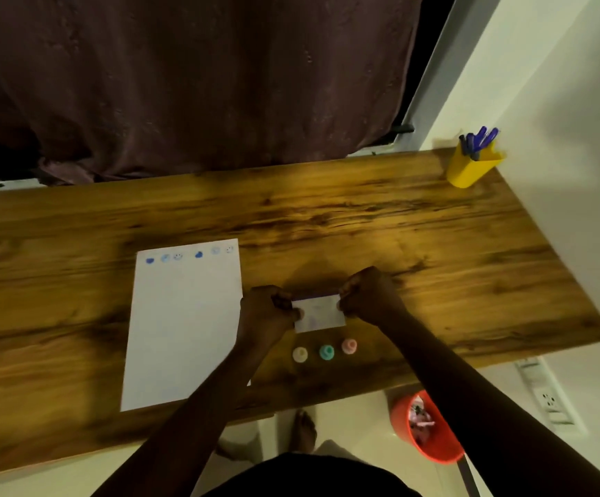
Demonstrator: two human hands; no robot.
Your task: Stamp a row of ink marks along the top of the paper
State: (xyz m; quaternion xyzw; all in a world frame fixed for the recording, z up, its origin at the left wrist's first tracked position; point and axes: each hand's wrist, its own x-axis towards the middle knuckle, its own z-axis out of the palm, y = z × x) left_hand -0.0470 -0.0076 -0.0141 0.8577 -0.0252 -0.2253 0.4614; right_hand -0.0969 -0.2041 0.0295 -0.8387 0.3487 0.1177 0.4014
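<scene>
A white sheet of paper (pixel 183 324) lies on the wooden desk (pixel 398 224), with several blue ink marks (pixel 178 256) in a row along its top edge. To the right of the paper, my left hand (pixel 264 315) and my right hand (pixel 368 294) grip the two ends of a small white ink pad box (pixel 321 313), which looks open with a darker part behind its far edge. Three small stamps stand in a row near the desk's front edge: a cream one (pixel 300 354), a teal one (pixel 326 352) and a pink one (pixel 349 346).
A yellow pen holder (pixel 470 170) with blue pens stands at the desk's far right corner. A dark curtain (pixel 183 84) hangs behind the desk. On the floor below are an orange bin (pixel 431 446), a power strip (pixel 547 398) and my bare foot (pixel 303 430).
</scene>
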